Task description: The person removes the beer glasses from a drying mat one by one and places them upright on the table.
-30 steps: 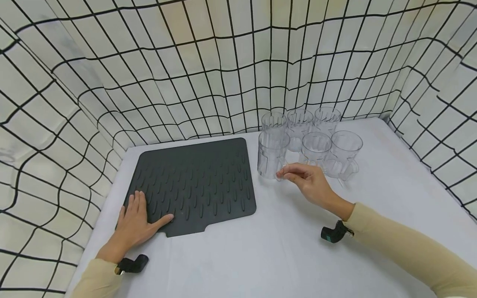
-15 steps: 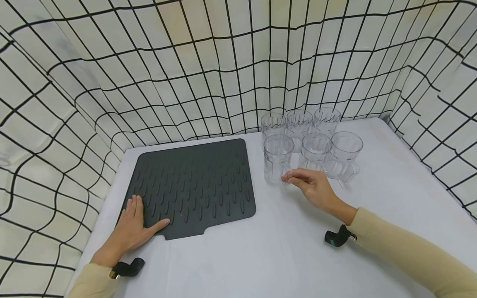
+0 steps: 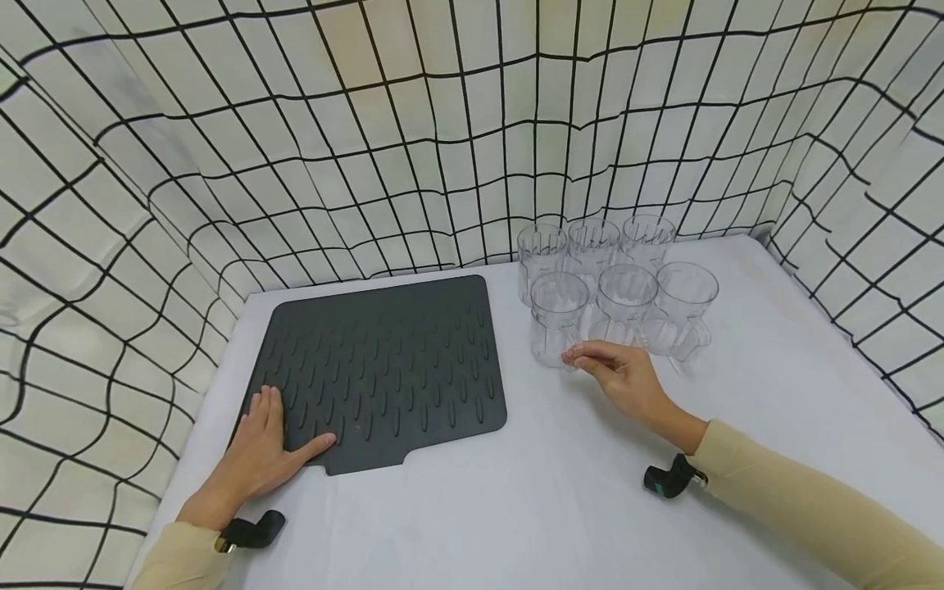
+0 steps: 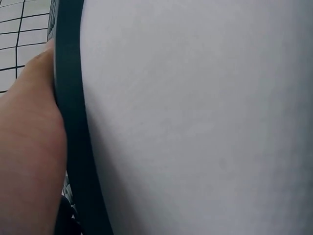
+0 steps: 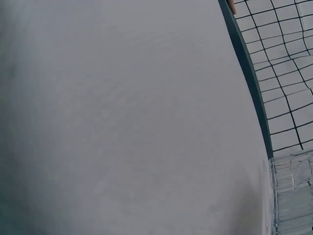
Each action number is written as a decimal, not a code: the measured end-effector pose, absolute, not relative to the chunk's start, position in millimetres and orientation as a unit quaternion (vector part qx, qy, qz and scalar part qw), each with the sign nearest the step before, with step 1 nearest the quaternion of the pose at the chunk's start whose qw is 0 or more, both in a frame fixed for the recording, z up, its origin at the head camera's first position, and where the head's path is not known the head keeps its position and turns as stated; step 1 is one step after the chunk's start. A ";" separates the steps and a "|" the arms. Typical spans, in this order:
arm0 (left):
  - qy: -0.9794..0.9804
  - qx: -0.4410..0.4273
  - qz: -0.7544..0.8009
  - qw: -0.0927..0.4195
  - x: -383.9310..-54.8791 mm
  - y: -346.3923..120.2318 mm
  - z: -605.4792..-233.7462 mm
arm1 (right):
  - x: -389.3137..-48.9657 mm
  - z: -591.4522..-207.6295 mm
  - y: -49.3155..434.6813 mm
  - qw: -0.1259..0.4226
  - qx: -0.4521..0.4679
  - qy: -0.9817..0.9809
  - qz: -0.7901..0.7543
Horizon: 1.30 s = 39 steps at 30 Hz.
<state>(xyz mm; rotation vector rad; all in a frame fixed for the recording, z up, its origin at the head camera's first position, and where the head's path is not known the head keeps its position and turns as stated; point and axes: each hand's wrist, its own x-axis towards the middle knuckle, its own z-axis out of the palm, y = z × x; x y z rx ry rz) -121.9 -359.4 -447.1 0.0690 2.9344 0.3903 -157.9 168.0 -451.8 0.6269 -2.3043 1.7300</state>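
My right hand point(image 3: 618, 375) pinches the handle of a clear glass mug point(image 3: 558, 315), which stands upright on the white table at the front left of a group of similar mugs. In the right wrist view only part of a clear mug point(image 5: 293, 196) shows at the lower right; the hand itself is out of that view. Flat on the left front corner of a dark grey ribbed mat point(image 3: 391, 352) rests my left hand point(image 3: 254, 459), fingers straight and thumb spread. The left wrist view catches part of this hand point(image 4: 29, 147) against the mat's edge point(image 4: 73, 98).
Behind and right of the held mug stand several more clear mugs, including one beside it point(image 3: 627, 287) and one at the front right point(image 3: 687, 287). A white wall with a black grid point(image 3: 442, 164) encloses the table point(image 3: 501, 508) at the back and sides.
The mug in my right hand has shifted right and slightly nearer, lining up beside its neighbour. My left hand and the mat stay nearly where they were, with a slight shift in view.
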 end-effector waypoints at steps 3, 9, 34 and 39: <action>0.987 0.024 0.130 0.093 -122.6 -357.9 -447.3 | -158.4 -454.7 170.0 0.099 0.202 -0.780 0.583; 0.988 0.025 0.123 0.090 -125.0 -359.3 -446.6 | -159.7 -458.7 171.4 0.106 0.197 -0.785 0.578; 0.987 0.023 0.126 0.095 -123.3 -360.5 -453.7 | -135.5 -452.5 195.5 0.298 0.219 -0.798 0.476; 0.987 0.029 0.126 0.091 -124.7 -363.3 -455.2 | -132.0 -439.0 221.5 0.356 0.272 -0.766 0.461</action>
